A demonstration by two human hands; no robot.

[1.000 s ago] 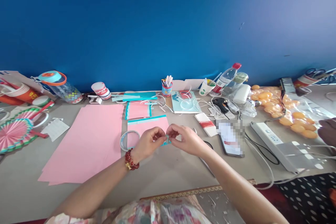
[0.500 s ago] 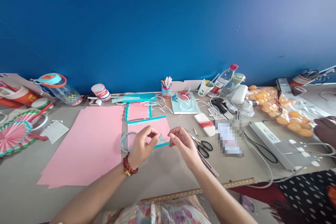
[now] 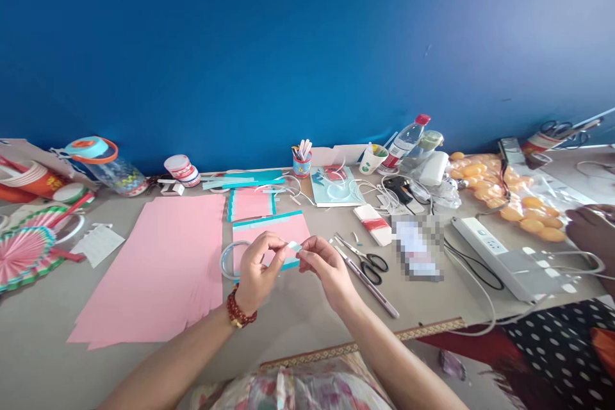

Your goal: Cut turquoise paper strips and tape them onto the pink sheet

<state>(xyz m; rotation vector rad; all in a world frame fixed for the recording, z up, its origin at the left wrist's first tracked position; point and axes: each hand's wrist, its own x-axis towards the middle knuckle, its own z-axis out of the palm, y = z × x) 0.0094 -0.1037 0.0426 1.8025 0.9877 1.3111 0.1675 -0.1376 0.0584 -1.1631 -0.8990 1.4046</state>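
My left hand [image 3: 262,269] and my right hand [image 3: 327,269] are close together over the front part of a pink sheet with teal edges [image 3: 259,229]. Between their fingertips is a small pale strip [image 3: 294,246], pinched at its left end by the left hand and at its right end by the right. A ring of pale tape [image 3: 225,262] lies partly beside the sheet, left of my left wrist. Scissors with black handles [image 3: 373,268] and a slim pinkish pen-like tool [image 3: 379,298] lie right of my right hand.
Large pink sheets [image 3: 158,269] lie on the left, near paper fans [image 3: 29,250]. A smaller edged sheet [image 3: 252,204] is behind. On the right are a power strip [image 3: 485,250], a bag of orange balls [image 3: 533,211] and another person's hand [image 3: 593,237].
My right hand has moved left, closer to my left hand. The pale strip now spans both sets of fingertips. The view has shifted slightly, and more of the scissors and pen-like tool shows.
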